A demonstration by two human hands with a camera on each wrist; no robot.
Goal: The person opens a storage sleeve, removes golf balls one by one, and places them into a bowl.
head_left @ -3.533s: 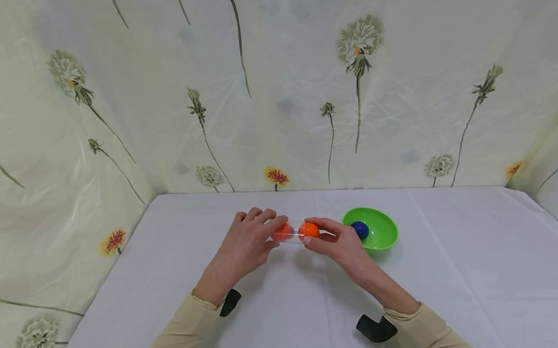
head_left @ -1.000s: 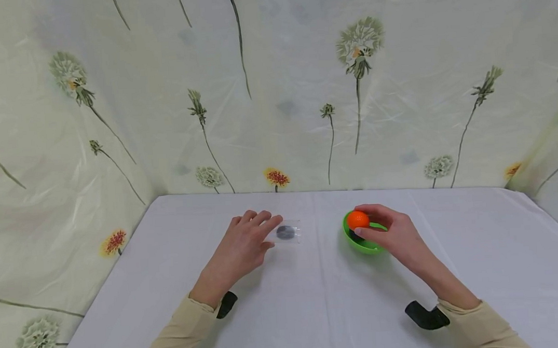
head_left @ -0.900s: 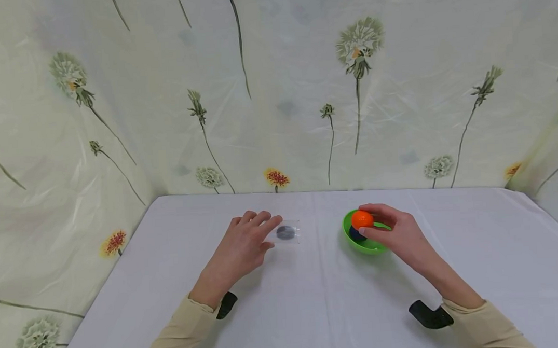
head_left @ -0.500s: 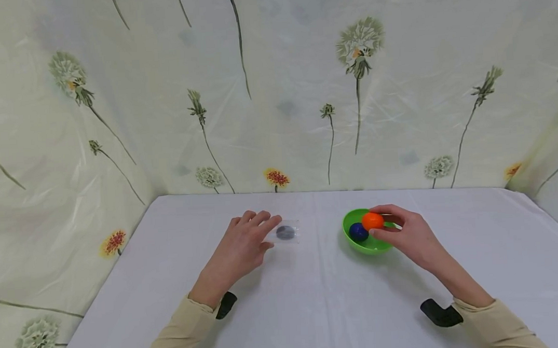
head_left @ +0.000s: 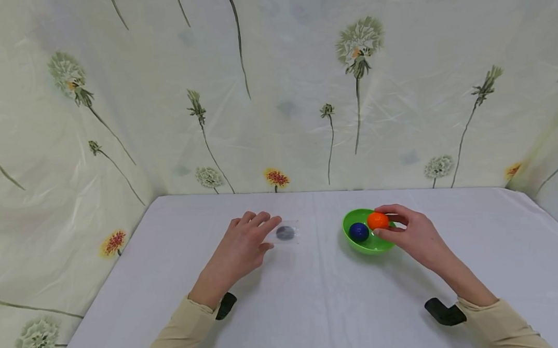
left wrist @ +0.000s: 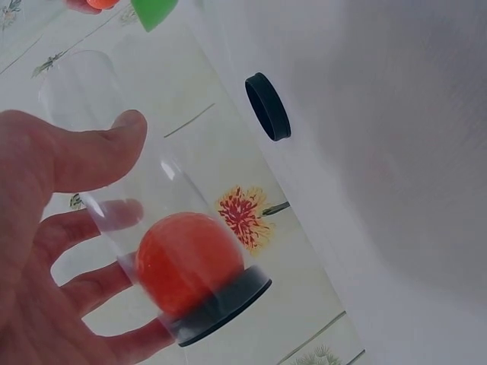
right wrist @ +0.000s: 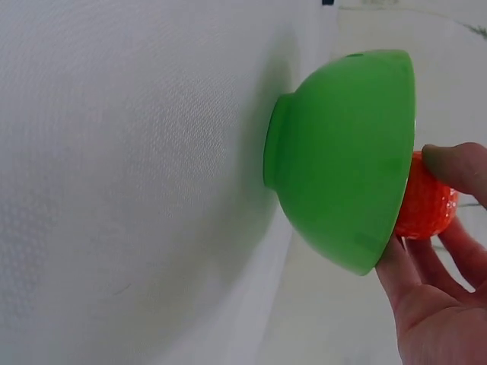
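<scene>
In the left wrist view my left hand [head_left: 245,243] grips a clear plastic tube [left wrist: 163,171], thumb on one side and fingers on the other. An orange ball [left wrist: 186,262] sits inside it against a black end cap [left wrist: 224,308]; the hand hides that ball in the head view. My right hand [head_left: 417,235] pinches another orange ball [head_left: 377,220], dimpled in the right wrist view, at the rim of a green bowl [head_left: 368,249]. A dark blue ball [head_left: 358,232] lies in the bowl, left of the orange one.
A loose black cap [left wrist: 268,106] lies on the white tabletop, seen through the tube in the head view. Behind the table [head_left: 313,307] hangs a flower-printed sheet [head_left: 284,90]. Black wrist cameras show at both sleeves.
My right hand has carried an orange ball from the tube's right end to the bowl, edging right across it over the last second. The left hand stays nearly still with the tube.
</scene>
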